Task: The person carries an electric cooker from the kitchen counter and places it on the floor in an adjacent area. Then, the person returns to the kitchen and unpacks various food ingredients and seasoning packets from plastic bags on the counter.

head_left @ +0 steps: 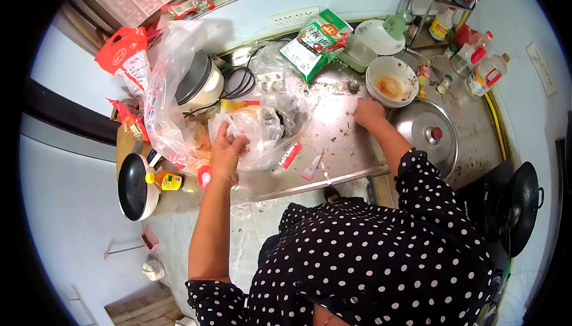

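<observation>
My left hand (225, 153) is at a thin clear plastic bag (253, 132) on the left of the steel counter. Its fingers are closed on the bag's edge, with the index finger lying along the plastic. Inside or beneath the bag, dark and yellow items show only in part. My right hand (369, 113) is down at the counter, just below a stack of white bowls (392, 82) with brown residue in the top one. Its fingers are curled in, and what they hold, if anything, is hidden. Small brown scraps (339, 132) lie scattered between my hands.
A pot lid (434, 135) lies to the right, near bottles (485, 76). Behind stand a green-and-white packet (316, 43) and a white plate (381, 35). A rice cooker (202, 82), a frying pan (136, 186) and a yellow-capped bottle (165, 180) are on the left. A wok (523, 210) is far right.
</observation>
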The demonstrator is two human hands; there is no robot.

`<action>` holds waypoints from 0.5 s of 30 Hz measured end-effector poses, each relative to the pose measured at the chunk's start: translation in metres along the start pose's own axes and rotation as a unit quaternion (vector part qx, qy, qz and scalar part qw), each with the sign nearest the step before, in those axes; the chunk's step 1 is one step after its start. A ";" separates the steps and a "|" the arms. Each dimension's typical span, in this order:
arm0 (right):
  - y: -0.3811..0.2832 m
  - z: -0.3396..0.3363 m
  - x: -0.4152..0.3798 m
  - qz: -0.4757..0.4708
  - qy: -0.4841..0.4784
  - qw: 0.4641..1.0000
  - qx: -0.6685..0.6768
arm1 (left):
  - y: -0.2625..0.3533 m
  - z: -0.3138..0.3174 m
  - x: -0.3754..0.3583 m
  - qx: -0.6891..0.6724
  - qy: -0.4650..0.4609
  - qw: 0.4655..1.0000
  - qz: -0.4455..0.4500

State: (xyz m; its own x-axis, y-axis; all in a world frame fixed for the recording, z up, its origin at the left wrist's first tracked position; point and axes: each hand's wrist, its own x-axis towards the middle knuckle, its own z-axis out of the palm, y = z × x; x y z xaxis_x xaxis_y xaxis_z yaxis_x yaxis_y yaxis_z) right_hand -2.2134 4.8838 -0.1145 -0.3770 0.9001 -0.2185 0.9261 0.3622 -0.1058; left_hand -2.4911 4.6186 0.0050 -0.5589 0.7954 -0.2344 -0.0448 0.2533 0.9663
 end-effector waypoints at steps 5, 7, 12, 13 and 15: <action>0.001 0.003 0.010 -0.081 0.011 0.994 -0.074 | -0.002 0.001 -0.008 -0.016 0.006 1.000 0.019; 0.003 0.003 0.010 -0.073 -0.001 0.994 -0.079 | -0.006 -0.005 -0.010 -0.025 0.020 0.999 0.019; 0.009 0.009 0.009 -0.168 0.037 0.981 -0.087 | -0.013 -0.017 -0.020 0.019 0.028 0.999 0.035; 0.005 0.003 0.012 -0.183 0.033 0.978 -0.092 | -0.020 -0.019 -0.017 0.003 0.031 0.998 0.046; 0.007 -0.004 0.012 -0.175 -0.030 0.976 -0.128 | -0.025 -0.016 -0.014 -0.012 0.035 0.999 0.040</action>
State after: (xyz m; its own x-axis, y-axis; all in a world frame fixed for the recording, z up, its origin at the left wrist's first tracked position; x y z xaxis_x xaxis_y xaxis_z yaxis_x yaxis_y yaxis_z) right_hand -2.2114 4.8980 -0.1138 -0.6642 0.6976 -0.2689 0.7110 0.7005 0.0609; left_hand -2.4951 4.5919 -0.0144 -0.6182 0.7717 -0.1495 -0.0175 0.1766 0.9841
